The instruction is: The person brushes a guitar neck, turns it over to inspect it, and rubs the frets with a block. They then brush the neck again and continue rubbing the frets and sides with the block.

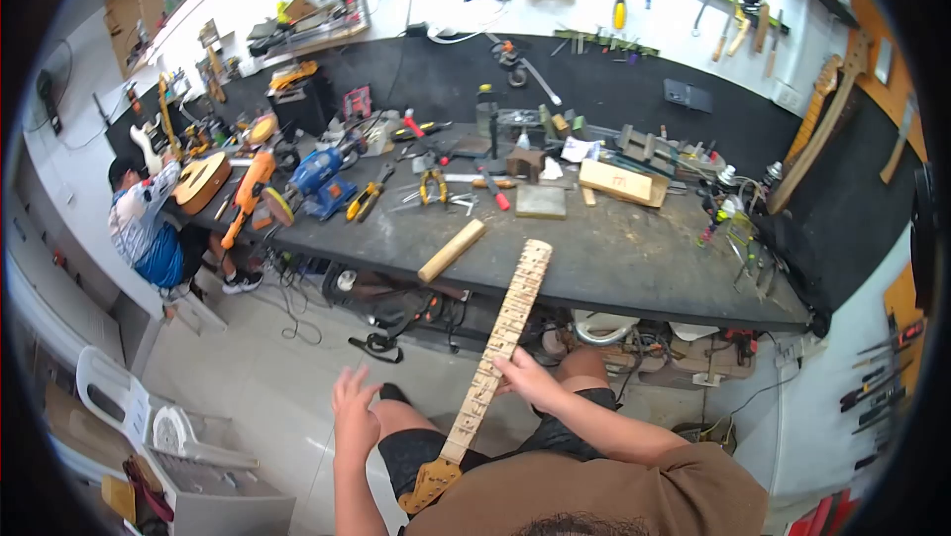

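Observation:
A guitar neck (495,348) with a pale fretboard slants up from my lap, its far end reaching the bench edge. Its headstock (431,484) rests against my body near my left thigh. My right hand (525,379) grips the neck about midway, thumb on the fretboard side and the other fingers mostly hidden behind. To the left of the neck, my left hand (355,407) is raised with fingers spread, holding nothing. A wooden block (452,251) lies at the bench's front edge, left of the neck's far end.
The dark workbench (634,273) carries a blue bench grinder (322,179), pliers (433,187), a flat metal block (540,202) and a wooden box (619,181). Another person (149,214) sits at the far left beside an acoustic guitar (203,182). A white chair (119,392) stands lower left.

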`<control>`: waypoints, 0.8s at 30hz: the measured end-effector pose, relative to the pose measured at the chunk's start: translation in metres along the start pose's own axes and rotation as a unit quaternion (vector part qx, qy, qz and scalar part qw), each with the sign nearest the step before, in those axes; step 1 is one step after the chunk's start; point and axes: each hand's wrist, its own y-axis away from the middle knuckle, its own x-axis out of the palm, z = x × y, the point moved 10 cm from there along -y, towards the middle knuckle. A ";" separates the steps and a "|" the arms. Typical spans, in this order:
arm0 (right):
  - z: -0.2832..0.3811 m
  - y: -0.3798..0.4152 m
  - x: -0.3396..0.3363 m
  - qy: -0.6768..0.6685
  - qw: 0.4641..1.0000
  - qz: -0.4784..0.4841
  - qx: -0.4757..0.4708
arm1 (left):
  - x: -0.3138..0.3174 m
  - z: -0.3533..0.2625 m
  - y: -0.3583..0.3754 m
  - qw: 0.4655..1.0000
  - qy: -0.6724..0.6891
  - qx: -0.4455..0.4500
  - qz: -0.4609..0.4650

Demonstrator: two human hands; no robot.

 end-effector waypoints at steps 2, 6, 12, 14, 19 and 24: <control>0.004 0.004 0.003 -0.009 1.000 0.001 0.003 | 0.033 0.003 0.004 0.907 0.390 -0.137 0.084; 0.009 0.003 -0.010 0.000 1.000 -0.016 -0.007 | 0.078 -0.051 0.033 0.743 0.579 -0.140 0.303; 0.015 0.012 -0.042 0.051 0.997 -0.037 -0.042 | 0.122 -0.120 0.064 0.579 0.686 -0.170 0.407; 0.030 0.030 -0.054 0.082 0.989 -0.063 -0.104 | 0.126 -0.133 0.067 0.527 0.704 -0.204 0.430; 0.043 0.125 -0.075 0.524 0.820 -0.102 -0.205 | 0.128 -0.140 0.059 0.515 0.703 -0.222 0.437; -0.066 0.221 -0.145 0.535 0.815 -0.154 -0.161 | 0.125 -0.143 0.056 0.513 0.709 -0.261 0.407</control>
